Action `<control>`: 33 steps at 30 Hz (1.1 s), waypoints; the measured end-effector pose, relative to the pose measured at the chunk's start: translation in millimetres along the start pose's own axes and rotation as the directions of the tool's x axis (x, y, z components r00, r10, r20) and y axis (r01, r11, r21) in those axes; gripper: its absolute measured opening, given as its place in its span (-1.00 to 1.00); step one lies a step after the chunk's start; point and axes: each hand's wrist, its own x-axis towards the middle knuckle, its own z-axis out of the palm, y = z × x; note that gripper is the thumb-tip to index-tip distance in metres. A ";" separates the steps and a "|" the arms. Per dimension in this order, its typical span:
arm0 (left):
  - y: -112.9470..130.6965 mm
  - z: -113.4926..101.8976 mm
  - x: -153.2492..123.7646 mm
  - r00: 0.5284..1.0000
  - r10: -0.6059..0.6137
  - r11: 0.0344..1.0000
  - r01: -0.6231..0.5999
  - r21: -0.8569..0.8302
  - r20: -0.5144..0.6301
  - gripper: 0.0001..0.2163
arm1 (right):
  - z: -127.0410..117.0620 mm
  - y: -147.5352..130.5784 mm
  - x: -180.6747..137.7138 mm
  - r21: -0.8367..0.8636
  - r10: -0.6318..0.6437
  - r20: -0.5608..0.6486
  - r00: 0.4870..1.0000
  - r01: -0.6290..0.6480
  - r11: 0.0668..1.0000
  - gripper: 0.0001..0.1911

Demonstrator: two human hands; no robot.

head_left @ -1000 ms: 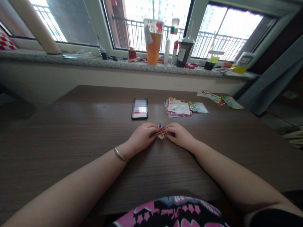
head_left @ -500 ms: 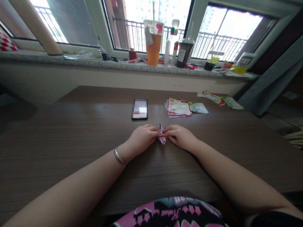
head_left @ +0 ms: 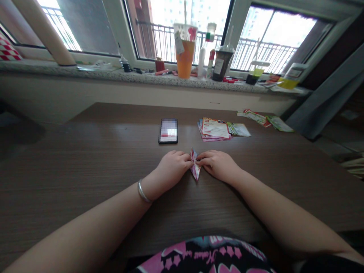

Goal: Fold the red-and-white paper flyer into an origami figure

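A small piece of folded paper, pink and white with print, lies between my hands over the table's middle. It forms a narrow diamond with a pointed end toward me. My left hand pinches its left edge, the fingers bent and close together; a silver bangle circles that wrist. From the other side, my right hand grips the right edge between thumb and fingers. The fingertips partly cover the paper's middle.
Beyond my hands, a phone lies on the brown table. Right of it are a stack of printed leaflets and more leaflets. The windowsill holds a tall orange drink, a dark drink cup and bottles.
The near end of the folded paper now reaches further toward me and looks longer and more pointed. Both hands still hold it in nearly the same place.
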 end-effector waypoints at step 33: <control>3.8 -4.9 -0.9 0.994 -0.101 0.995 0.100 -0.029 -0.044 -0.84 | 0.5 -5.7 -1.1 -0.008 0.050 -0.055 0.997 -0.050 0.999 -0.67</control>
